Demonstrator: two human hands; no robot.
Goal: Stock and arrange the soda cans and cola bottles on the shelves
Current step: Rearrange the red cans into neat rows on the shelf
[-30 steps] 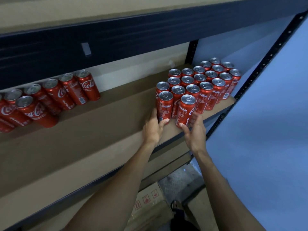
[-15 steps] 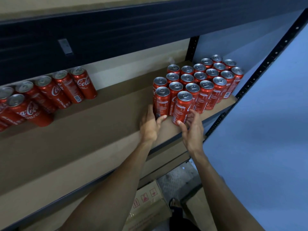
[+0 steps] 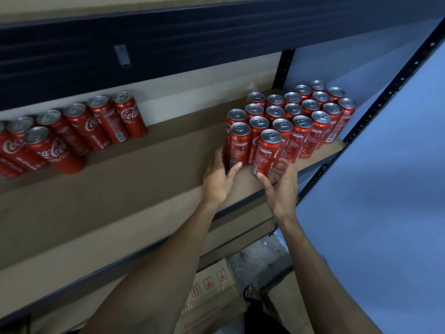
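Observation:
Several red cola cans stand in a tight block (image 3: 301, 116) at the right end of the brown shelf board (image 3: 144, 189). Two more cans stand at the block's front. My left hand (image 3: 218, 175) grips the base of the front-left can (image 3: 239, 144), thumb in front and fingers behind it. My right hand (image 3: 280, 186) holds the base of the front-most can (image 3: 267, 151), thumb on its near side and fingers curled round its right. Both cans stand upright on the board, touching their neighbours. No cola bottles are in view.
A second group of red cans (image 3: 72, 133) stands at the shelf's left, with bare board between the groups. The dark upper shelf beam (image 3: 216, 32) hangs close overhead. A perforated black upright (image 3: 385, 97) and a blue wall bound the right. A cardboard box (image 3: 212, 292) sits on the floor below.
Both hands stay at the bases of the two front cans, which have moved slightly further in against the block. My view has shifted a little.

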